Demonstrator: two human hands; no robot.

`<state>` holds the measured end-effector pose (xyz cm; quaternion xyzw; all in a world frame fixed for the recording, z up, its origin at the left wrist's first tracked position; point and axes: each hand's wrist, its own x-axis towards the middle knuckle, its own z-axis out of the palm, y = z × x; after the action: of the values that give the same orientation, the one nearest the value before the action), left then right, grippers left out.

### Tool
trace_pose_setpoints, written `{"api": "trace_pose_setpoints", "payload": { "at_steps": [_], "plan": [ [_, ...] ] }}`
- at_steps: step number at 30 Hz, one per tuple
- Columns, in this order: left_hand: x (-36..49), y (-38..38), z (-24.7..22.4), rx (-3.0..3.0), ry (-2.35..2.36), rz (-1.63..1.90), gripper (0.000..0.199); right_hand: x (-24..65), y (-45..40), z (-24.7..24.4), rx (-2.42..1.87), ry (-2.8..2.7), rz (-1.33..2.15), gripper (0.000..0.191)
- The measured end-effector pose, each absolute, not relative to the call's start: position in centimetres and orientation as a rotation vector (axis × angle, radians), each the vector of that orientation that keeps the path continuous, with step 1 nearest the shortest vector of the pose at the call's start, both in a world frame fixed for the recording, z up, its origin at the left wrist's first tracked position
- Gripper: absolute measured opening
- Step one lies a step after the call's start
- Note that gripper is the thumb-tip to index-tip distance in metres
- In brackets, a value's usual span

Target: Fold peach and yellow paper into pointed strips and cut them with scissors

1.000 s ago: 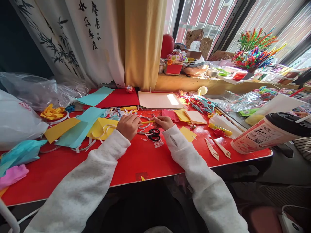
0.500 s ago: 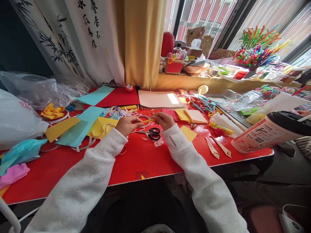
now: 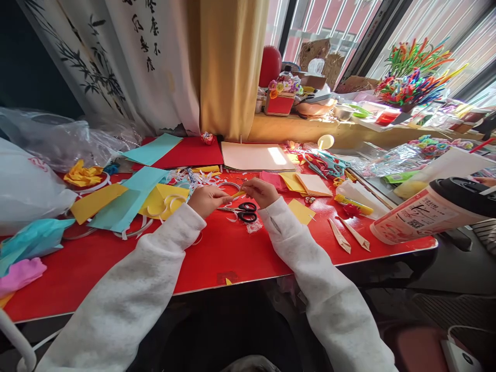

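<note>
Between my two hands is a small narrow piece of yellow paper, rolled or folded, held above the table. My left hand pinches its left end. The right end is gripped by the fingertips of my right hand. Just below my hands lies a pair of black-handled scissors on the red tabletop. Right of my right hand are a yellow paper square and a stack of peach and yellow papers. Two folded cream paper cones lie further right.
A large paper cup with a black lid leans at the table's right edge. Blue paper sheets and a white plastic bag lie to the left. Peach sheets lie at the back, and a glue stick rests on the right.
My fingers have come slightly closer together, so less of the yellow paper shows between them. The view has shifted a little; the things on the table stay where they were.
</note>
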<state>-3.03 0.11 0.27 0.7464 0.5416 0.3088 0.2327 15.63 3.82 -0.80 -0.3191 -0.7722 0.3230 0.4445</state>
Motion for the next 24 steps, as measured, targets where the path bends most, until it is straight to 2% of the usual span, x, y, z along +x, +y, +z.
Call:
{"api": "trace_pose_setpoints", "payload": {
  "at_steps": [4,8,14,24],
  "plan": [
    [-3.0,0.3,-0.2,2.249,1.514,0.914,0.028,15.7,3.9,-0.9,-0.809,-1.907,0.814,0.04],
    [-3.4,0.6,-0.9,2.741,1.587,0.986,0.021,15.9,4.4,-1.7,-0.813,-2.019,0.805,0.037],
    [-4.0,0.8,-1.1,3.298,1.439,0.977,0.022,15.5,5.0,-3.1,-0.784,-2.287,0.513,0.025],
    [-3.6,0.9,-1.8,3.19,1.419,0.788,0.021,15.4,5.0,-3.4,-0.825,-2.396,0.33,0.022]
  ]
}}
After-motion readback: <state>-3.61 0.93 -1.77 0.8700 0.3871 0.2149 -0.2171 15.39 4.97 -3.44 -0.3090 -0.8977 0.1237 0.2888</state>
